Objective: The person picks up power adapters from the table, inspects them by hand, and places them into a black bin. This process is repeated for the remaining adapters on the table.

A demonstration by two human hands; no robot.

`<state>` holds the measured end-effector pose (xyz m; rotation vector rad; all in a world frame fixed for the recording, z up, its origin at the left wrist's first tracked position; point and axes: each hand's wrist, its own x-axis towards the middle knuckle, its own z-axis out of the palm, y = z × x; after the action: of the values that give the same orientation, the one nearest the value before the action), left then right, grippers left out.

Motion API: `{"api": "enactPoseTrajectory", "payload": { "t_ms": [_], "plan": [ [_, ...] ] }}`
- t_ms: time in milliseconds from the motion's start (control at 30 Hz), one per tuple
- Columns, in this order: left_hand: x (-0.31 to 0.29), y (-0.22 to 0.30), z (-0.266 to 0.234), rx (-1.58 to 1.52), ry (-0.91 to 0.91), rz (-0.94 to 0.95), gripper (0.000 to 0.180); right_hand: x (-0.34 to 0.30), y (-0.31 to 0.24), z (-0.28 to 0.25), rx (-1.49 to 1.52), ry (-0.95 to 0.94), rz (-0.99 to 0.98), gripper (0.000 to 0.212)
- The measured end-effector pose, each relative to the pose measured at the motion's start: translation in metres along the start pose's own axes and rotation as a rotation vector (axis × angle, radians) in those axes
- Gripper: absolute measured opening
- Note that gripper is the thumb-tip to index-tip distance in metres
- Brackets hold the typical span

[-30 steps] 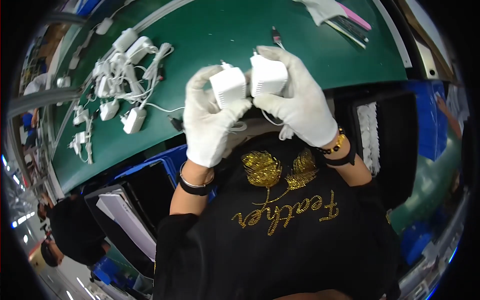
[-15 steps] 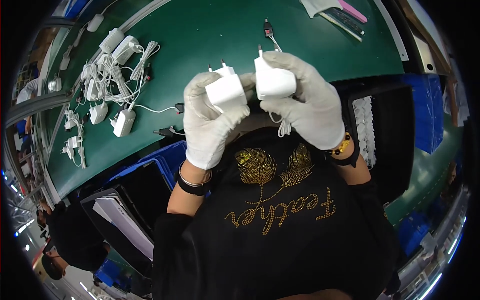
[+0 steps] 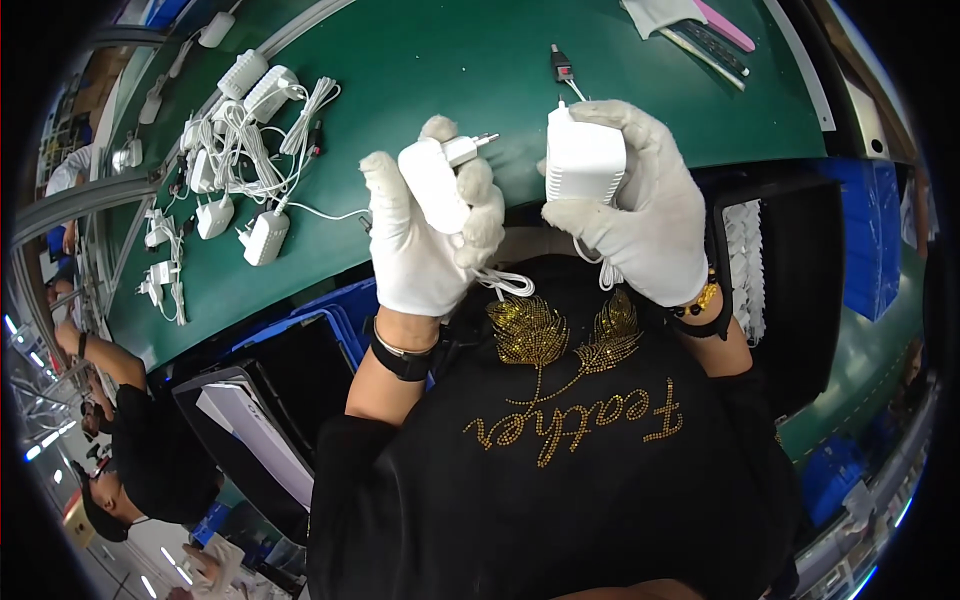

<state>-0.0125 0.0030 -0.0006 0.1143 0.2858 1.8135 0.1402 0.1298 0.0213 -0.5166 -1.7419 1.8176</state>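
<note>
Both hands wear white gloves. In my left hand lies a white power adapter, its two pins pointing right. The fingers curl along the adapter's right side, while the thumb stands apart on the left. My right hand grips another white power adapter between thumb and fingers, its ribbed side showing and a pin pointing up and away. Bundled white cables hang below each hand. Beyond the right hand, a black connector with a red mark rests on the green table on a white lead.
Several white adapters with coiled cables are heaped at the left. A grey cloth, a pink strip and thin tools lie at the far right. Black and blue bins stand along the near edge. Another person is at lower left.
The left adapter has turned from facing away to pins pointing right, and the left thumb has lifted off it. The right adapter has rotated to show its ribbed side. The hands have moved apart.
</note>
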Motion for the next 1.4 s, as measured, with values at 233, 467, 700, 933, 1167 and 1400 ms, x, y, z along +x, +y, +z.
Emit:
{"api": "enactPoseTrajectory", "payload": {
  "t_ms": [233,467,700,933,1167,1400],
  "plan": [
    [0.007,-0.005,-0.012,0.046,-0.078,0.100,0.066,0.000,0.000,0.005,-0.088,-0.016,0.080,0.067],
    [0.015,-0.015,0.007,0.136,0.236,0.268,0.056,0.005,0.009,0.026,-0.699,-0.104,-0.167,0.072],
    [0.020,-0.013,0.006,0.024,0.287,0.320,0.041,0.013,0.008,0.048,-0.815,-0.133,-0.119,0.101],
    [0.029,-0.016,0.020,-0.004,0.290,0.356,0.033,0.023,0.007,0.046,-0.787,-0.024,-0.194,0.114],
    [0.044,0.014,0.049,0.990,0.220,0.290,0.044,0.050,0.027,0.033,-0.153,0.060,-0.228,0.093],
    [0.193,0.226,0.052,2.585,0.333,0.443,0.079,0.073,0.005,0.008,1.234,-0.193,0.323,0.077]
  ]
}}
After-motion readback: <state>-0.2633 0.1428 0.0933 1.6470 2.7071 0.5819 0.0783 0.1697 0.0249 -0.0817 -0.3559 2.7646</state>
